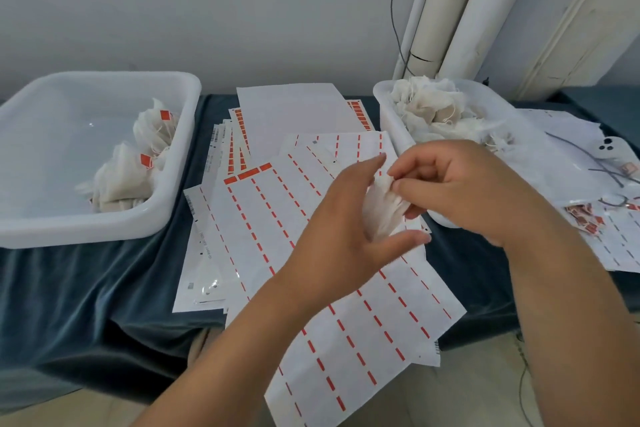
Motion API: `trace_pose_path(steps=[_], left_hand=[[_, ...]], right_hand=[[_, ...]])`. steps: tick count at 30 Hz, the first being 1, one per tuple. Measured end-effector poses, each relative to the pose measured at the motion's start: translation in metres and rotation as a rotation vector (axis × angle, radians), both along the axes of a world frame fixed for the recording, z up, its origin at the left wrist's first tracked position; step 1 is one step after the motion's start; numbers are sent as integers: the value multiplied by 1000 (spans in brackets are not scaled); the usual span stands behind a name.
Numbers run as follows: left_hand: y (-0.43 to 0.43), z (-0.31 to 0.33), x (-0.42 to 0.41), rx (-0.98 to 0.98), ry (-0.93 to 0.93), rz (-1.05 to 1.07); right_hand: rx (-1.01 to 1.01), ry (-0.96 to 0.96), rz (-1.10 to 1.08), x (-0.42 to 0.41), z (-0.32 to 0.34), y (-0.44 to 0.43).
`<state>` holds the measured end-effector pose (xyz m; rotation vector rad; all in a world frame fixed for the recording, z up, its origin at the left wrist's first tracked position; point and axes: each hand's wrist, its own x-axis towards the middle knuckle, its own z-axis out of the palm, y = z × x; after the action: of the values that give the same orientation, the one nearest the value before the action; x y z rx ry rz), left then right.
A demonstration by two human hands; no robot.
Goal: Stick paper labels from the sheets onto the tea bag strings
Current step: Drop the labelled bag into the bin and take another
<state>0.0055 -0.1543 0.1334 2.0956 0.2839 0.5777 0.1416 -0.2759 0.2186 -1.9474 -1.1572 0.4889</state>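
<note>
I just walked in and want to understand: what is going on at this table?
A person holds one white tea bag over the label sheets: the left hand cups it, and the right hand pinches its top. No label is seen on it. The left tub holds bags with red labels; the right tub holds plain bags. The front sheets look mostly peeled.

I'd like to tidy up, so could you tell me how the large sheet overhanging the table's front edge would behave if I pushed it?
The sheet looks thin, so probably light and floppy. It lies on other sheets, so it likely slides easily. Overhanging the table, it may slip off.
</note>
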Motion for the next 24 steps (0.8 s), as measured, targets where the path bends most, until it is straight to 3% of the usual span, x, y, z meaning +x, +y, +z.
trace_pose_path(steps=[4, 9, 12, 15, 19, 24], left_hand=[[-8, -11, -6, -17, -81, 46], [-7, -15, -17, -303, -55, -68], [-4, -15, -22, -446, 23, -27], [0, -12, -24, -565, 13, 13], [7, -11, -27, -684, -13, 22], [17, -13, -33, -661, -12, -3]], right_hand=[[71, 103, -26, -20, -19, 10], [207, 274, -54, -30, -35, 13], [357, 282, -225, -34, -45, 11], [278, 205, -323, -39, -58, 10], [226, 183, -265, -45, -69, 11], [175, 172, -184, -46, -71, 15]])
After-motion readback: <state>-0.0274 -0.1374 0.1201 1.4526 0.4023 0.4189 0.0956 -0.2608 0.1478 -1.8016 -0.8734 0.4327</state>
